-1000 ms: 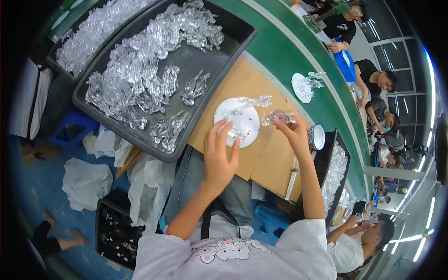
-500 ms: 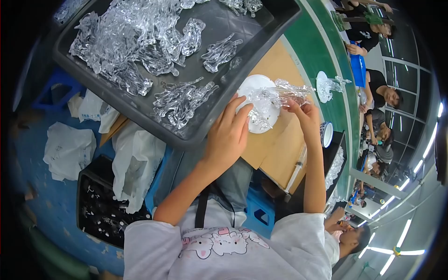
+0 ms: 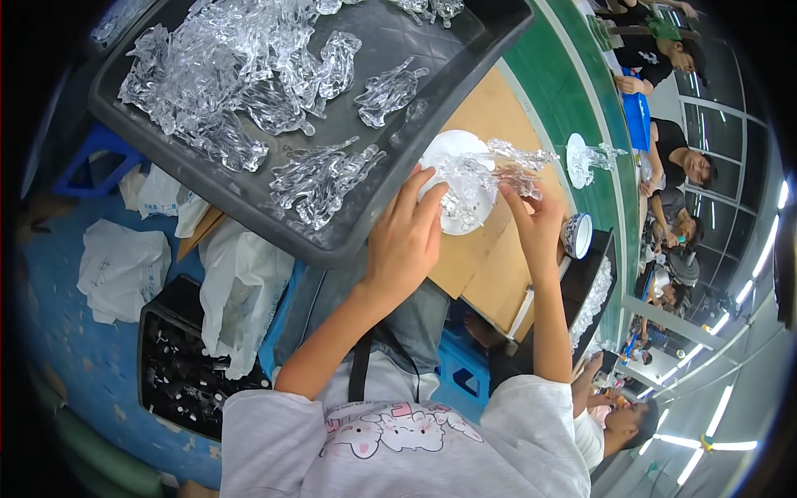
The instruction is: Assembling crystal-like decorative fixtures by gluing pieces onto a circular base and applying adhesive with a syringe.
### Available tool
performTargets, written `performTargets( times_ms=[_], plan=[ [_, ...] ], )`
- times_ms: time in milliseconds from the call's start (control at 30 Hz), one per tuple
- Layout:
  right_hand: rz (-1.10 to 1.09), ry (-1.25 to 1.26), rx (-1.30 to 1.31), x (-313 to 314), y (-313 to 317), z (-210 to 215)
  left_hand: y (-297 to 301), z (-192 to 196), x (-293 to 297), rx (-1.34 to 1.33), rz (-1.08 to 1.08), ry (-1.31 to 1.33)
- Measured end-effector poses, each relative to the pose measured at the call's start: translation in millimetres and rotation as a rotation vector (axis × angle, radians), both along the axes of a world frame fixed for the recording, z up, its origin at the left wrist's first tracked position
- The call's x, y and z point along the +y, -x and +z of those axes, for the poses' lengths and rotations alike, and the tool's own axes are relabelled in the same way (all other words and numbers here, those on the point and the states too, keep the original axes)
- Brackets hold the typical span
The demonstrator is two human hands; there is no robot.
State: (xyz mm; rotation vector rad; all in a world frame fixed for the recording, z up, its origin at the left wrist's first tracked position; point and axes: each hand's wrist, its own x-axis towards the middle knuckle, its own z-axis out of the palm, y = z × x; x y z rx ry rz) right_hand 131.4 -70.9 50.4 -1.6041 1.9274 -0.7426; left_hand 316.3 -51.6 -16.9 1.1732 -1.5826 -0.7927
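My left hand [image 3: 407, 236] grips the near edge of a white round disc [image 3: 454, 178] that stands on the brown board [image 3: 490, 274]. Clear plastic branch pieces [image 3: 490, 170] rise from the disc. My right hand [image 3: 535, 220] pinches one of these clear pieces at its right side. Both hands are close together over the disc. A dark grey tray [image 3: 390, 191] with several clear plastic pieces [image 3: 241, 75] lies just left of my left hand.
A second white disc with clear pieces [image 3: 585, 158] stands farther on the green table [image 3: 573, 100]. A small bowl [image 3: 577, 235] sits right of my hands. Other people sit along the table at right. A black crate [image 3: 178, 361] and white bags [image 3: 124, 270] lie on the blue floor.
The view has swung left and closer, so the tray fills more of the picture. My left hand has moved onto the disc's edge and my right hand has brought its clear piece over the disc.
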Motion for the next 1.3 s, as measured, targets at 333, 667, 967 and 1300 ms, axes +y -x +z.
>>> performTargets(
  times_ms=[333,667,967,1300],
  plan=[
    [0.259,0.252,0.392,-2,7,-8,2,0,0,-0.080,0.035,0.049],
    [-0.015,0.083,0.330,7,-8,-2,3,5,0,-0.115,0.038,0.082],
    [-0.327,0.469,0.397,120,106,79,-9,-7,7,-0.171,-0.040,0.044],
    [-0.352,-0.044,0.650,220,289,-18,-2,16,31,-0.261,-0.006,0.116]
  ],
)
